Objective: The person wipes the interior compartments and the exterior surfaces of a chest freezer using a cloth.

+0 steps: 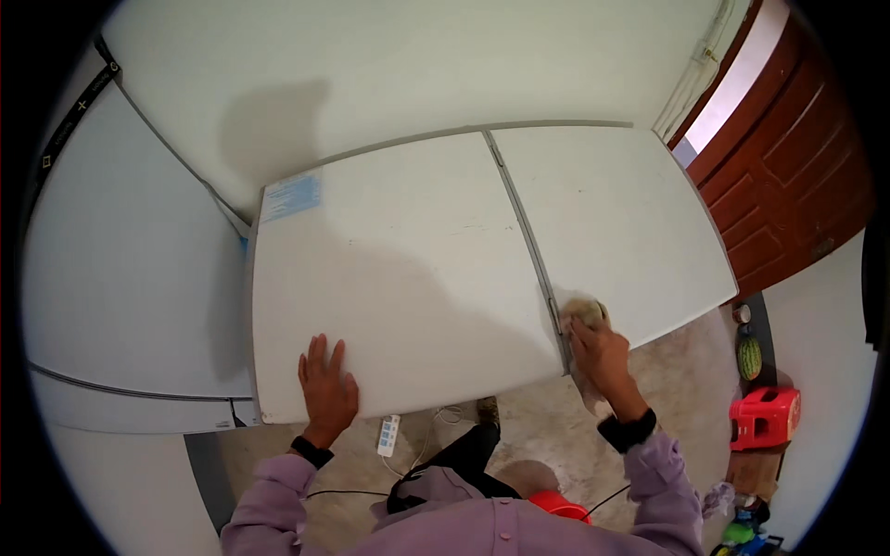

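Observation:
A broad white surface made of two panels [408, 278] stretches in front of me, with a grey metal seam [525, 227] between them. My left hand [328, 385] rests on the near left part of the large panel, its fingers stretched out and nothing in it. At the near end of the seam, my right hand [598, 352] presses a crumpled pale cloth [584, 310] onto the surface. Part of the cloth hangs over the near edge. A light blue printed label [292, 196] sticks to the far left corner. Small dark marks show on the panels.
To the left stands a large pale cabinet-like body [130, 250]. A brown door [797, 157] is at the far right. On the floor lie a white power strip [388, 435], a red stool [765, 417], a watermelon [749, 358] and a red bucket [559, 506] near my body.

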Available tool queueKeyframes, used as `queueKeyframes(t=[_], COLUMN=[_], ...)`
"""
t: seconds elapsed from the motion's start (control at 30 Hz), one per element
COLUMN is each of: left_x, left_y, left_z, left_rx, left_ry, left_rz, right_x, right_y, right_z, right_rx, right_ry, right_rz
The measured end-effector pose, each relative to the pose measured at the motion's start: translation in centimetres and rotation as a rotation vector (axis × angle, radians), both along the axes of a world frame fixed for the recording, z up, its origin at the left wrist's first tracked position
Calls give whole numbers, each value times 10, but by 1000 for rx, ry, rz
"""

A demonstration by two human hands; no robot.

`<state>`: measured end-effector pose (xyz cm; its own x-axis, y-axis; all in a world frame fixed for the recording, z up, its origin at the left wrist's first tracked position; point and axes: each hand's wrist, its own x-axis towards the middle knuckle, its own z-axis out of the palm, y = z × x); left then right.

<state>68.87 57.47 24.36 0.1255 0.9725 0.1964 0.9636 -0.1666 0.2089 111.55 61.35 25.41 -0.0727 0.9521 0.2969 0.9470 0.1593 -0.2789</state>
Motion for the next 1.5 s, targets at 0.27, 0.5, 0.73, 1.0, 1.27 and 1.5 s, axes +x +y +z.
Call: queueKeyframes(t=[0.27,0.5,0.73,1.0,1.27,1.5], left_x=[2,-8,2,-2,37,106], left_y=[8,-1,9,6,3,27], left_z=[-7,1,0,2,4,-19], left_rx=[4,10,2,-15,-108,39], left_ry=[-44,-84,-123,-132,-59,-9], left_rz=[-54,-19,-22,58,271,760], right_x=[29,29,64,9,-22,-43], right_y=[199,82,17,196,419,454], right_z=[-10,12,19,-9,-33,-21], right_rx=[248,43,-179,-30,-19,-57], right_ry=[-60,30,51,59,8,-154], right_rz=[38,270,398,349,287,261])
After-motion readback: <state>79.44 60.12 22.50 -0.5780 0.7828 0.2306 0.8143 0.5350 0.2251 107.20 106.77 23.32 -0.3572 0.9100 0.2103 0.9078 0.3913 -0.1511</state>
